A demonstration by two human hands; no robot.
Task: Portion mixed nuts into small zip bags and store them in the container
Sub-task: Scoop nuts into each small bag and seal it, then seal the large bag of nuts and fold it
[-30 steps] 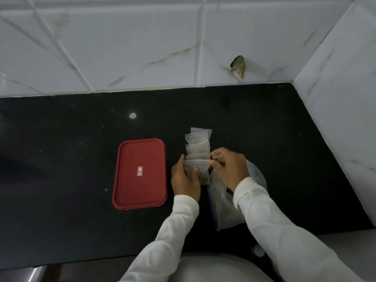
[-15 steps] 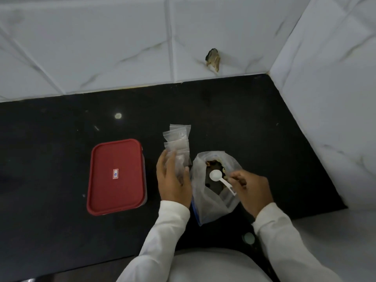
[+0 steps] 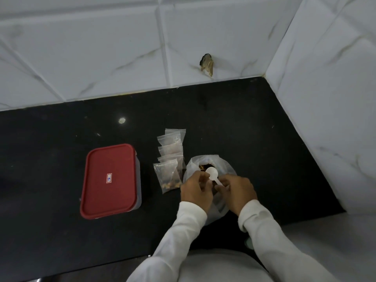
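Here, the slack mouth of the big nut bag (image 3: 225, 169) is our main worry: it slumps on the worktop (image 3: 61, 129), likely held agape only by our hands. Our right hand (image 3: 237, 193) pinches the handle of the white spoon (image 3: 212, 173), its bowl over the mixed nuts (image 3: 203, 167); our left hand (image 3: 195, 191) curls at the near rim, though we cannot tell whether it grips the plastic. If that rim folds, a scoop may snag and scatter nuts. The small zip bags (image 3: 172, 151) lie in a row just beside, the nearest holding nuts, and a careless wrist could sweep them. The red-lidded container (image 3: 110, 180) sits closed further left, so nothing looks stored yet.
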